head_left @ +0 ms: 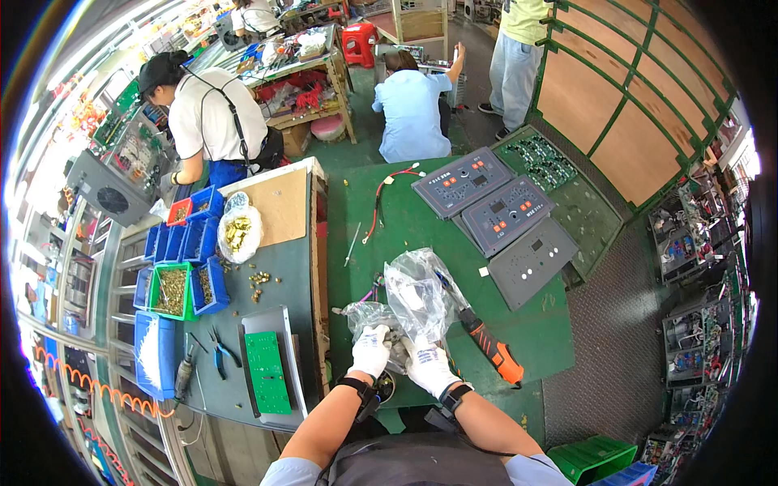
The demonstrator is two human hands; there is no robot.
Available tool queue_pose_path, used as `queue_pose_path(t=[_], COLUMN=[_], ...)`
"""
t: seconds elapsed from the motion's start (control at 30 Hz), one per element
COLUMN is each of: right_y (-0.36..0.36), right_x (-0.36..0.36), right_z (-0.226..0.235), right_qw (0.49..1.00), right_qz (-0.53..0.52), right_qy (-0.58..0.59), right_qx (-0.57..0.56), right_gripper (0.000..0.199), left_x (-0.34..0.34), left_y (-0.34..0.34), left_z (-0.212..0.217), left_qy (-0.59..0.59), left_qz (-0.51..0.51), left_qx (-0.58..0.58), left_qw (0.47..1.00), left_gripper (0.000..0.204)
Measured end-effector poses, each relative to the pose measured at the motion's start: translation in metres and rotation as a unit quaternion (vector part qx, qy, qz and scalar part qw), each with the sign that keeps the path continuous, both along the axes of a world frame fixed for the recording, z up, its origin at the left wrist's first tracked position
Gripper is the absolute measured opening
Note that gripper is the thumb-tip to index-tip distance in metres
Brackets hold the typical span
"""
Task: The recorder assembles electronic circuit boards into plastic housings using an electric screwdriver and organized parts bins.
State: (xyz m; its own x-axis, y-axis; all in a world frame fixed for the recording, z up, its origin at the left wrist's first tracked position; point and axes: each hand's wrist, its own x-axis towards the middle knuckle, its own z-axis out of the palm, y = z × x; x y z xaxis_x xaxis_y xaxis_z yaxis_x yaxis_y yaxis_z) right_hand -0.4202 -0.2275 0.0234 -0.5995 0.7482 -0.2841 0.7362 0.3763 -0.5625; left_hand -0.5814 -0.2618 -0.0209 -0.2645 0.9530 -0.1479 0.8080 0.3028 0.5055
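Observation:
My left hand (371,353) and my right hand (430,369), both in white work gloves, are close together near the front edge of the green table (523,336). Their fingers are closed on a crumpled clear plastic bag (418,293), which spreads out beyond them. Greyish contents lie in the folds between the hands, too blurred to name. To the right of the bag rests an orange and black power screwdriver (492,350), its shaft end partly hidden behind the plastic. A thin purple wire (375,288) shows just past the bag's left side.
Grey control panels (506,215) and green circuit boards (539,160) lie far right; a red cable (377,202) is beyond the bag. At left are blue parts bins (197,235), brass fittings (259,279), pliers (221,354) and a green board (268,371). Other people work beyond.

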Motion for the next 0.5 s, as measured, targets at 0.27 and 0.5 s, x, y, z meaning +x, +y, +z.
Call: queue_pose_path(t=[0.27, 0.5], right_y=[0.002, 0.002], right_x=[0.008, 0.005], right_z=[-0.037, -0.037], right_qw=[1.0, 1.0], right_qz=[-0.008, -0.011], right_qy=[0.013, -0.018], right_qx=[0.006, -0.012], right_gripper=[0.049, 0.057], left_x=[-0.051, -0.06], left_y=[0.002, -0.003], left_z=[0.006, 0.014], left_qy=[-0.62, -0.804], left_qz=[0.297, 0.185], left_qx=[-0.057, -0.047], left_qw=[0.724, 0.563], left_gripper=[0.021, 0.026])
